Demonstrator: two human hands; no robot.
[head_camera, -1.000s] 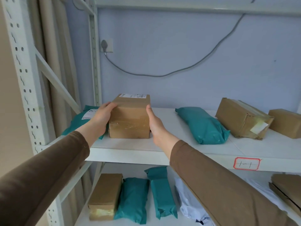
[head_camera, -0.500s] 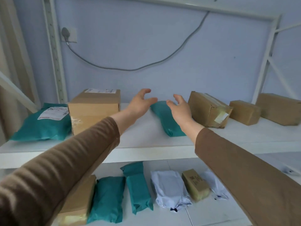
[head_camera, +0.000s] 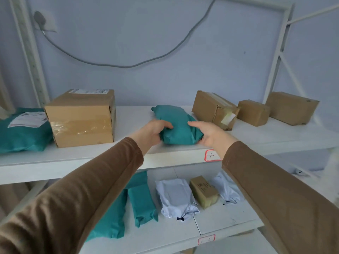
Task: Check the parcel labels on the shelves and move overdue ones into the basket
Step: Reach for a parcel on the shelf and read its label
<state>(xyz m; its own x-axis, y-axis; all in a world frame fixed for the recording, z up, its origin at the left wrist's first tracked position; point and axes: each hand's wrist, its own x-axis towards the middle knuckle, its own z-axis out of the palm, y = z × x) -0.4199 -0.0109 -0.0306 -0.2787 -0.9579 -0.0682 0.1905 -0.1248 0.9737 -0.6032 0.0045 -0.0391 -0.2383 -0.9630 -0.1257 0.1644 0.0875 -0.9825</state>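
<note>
Half a second ago both hands hovered open above the upper shelf (head_camera: 128,158); now they have dropped onto the teal mailer bag (head_camera: 178,125) lying near the shelf's front edge. The left hand (head_camera: 152,132) curls round the bag's near left end, thumb on top and fingers tucked under its side, while the right hand (head_camera: 211,134) grips the near right corner, forefinger laid along the top; so both are clamped on the bag, which rests on the shelf board. The big cardboard box (head_camera: 82,118) held a second ago stands to the left, apart from the hands, its white label on top. Further left lies a second teal bag (head_camera: 22,131) with a printed label face up. Just right of the gripped bag sits a taped, dented carton (head_camera: 214,109), tilted and close to the right hand's knuckles; beyond it stand a small box (head_camera: 254,112) and a longer box (head_camera: 291,108) by the rack's upright. A grey cable (head_camera: 128,66) sags across the wall behind. The lower shelf (head_camera: 220,226) carries two teal bags, a pale grey mailer (head_camera: 176,198), a small brown box (head_camera: 203,191) and another pale pouch. Bare board lies between the big box and the gripped bag, and open air lies toward the person over the front edge, where a red-bordered tag (head_camera: 212,155) is stuck.
</note>
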